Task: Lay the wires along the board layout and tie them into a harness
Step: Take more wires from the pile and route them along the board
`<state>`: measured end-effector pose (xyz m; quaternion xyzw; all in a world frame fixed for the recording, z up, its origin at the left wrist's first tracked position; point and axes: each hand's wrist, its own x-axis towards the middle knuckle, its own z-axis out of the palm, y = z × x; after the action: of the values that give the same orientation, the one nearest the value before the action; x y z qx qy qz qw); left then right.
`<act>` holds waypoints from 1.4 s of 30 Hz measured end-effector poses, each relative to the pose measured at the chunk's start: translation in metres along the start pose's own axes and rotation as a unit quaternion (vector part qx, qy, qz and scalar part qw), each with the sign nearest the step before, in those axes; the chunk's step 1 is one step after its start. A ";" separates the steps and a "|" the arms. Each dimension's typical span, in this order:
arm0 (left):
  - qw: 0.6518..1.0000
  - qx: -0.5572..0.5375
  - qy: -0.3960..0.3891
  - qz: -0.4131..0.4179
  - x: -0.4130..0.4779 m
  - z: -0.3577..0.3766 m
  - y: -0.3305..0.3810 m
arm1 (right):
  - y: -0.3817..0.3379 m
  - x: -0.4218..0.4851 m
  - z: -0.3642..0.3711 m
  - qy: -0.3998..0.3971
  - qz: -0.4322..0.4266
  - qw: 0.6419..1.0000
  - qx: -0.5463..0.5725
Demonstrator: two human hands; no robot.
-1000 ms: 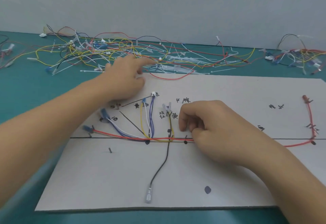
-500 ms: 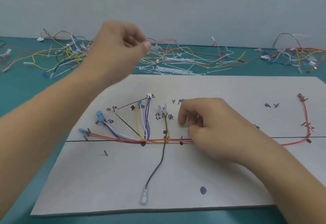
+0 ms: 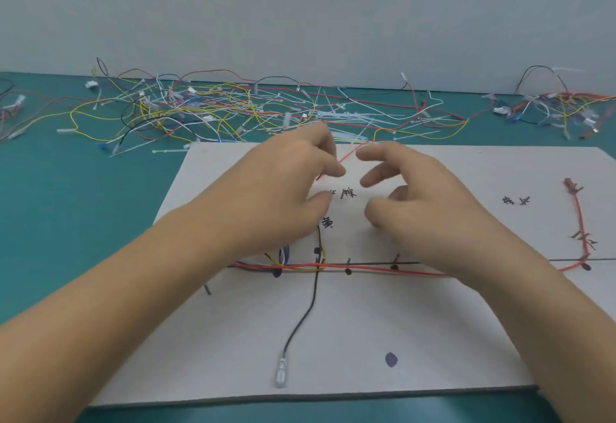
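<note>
A teal bench (image 3: 66, 209) fills the frame below a pale grey wall (image 3: 300, 6). On it, at lower centre, lies one white rectangular layout board (image 3: 433, 339). Three tangles of loose coloured wires sit behind the board: a wide one (image 3: 213, 112) across upper centre, a smaller one (image 3: 560, 107) at upper right, and a bit at the left edge (image 3: 13, 106). White plastic cable ties (image 3: 350, 119) are strewn through the wide tangle.

Two bare forearms reach in from the bottom corners. The left hand (image 3: 286, 186) covers the left branches of the board. Its fingers are curled and pinch a thin loose red wire (image 3: 350, 156), which slants up to the wide tangle. The right hand (image 3: 423, 202) is just beside it, fingers loosely bent and holding nothing; its wrist hides part of the drawn black line.

Along that line lies one long red laid wire (image 3: 366, 267), turning up at the right edge. One black wire (image 3: 300, 319) drops from the line to a clear terminal (image 3: 281, 372). Yellow and blue strands (image 3: 283, 256) peek out beside the left hand. Six dark dots show, the largest (image 3: 391, 359) at lower centre.

Of the handwritten labels, 黄 (image 3: 328, 222) is readable; the rest are blurred.
</note>
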<state>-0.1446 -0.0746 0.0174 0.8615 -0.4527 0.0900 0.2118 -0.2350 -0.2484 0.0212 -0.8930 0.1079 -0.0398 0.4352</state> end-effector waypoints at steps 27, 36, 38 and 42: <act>0.975 0.002 0.180 -0.133 0.046 -0.011 -0.056 | -0.029 0.115 -0.034 -0.119 0.065 0.881 0.452; 0.958 0.089 0.084 -0.258 0.062 -0.020 -0.135 | -0.015 0.110 -0.036 0.040 -0.059 0.900 0.431; 0.959 0.064 0.086 -0.263 0.060 -0.024 -0.148 | -0.007 0.115 -0.049 0.108 -0.031 0.869 0.481; 0.951 0.048 0.110 -0.284 0.045 -0.026 -0.174 | 0.019 0.119 -0.091 0.136 -0.017 0.852 0.505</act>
<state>0.0245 -0.0092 0.0067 0.9483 -0.1584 0.1423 0.2353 -0.1374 -0.3560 0.0599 -0.5378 0.1157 -0.2170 0.8064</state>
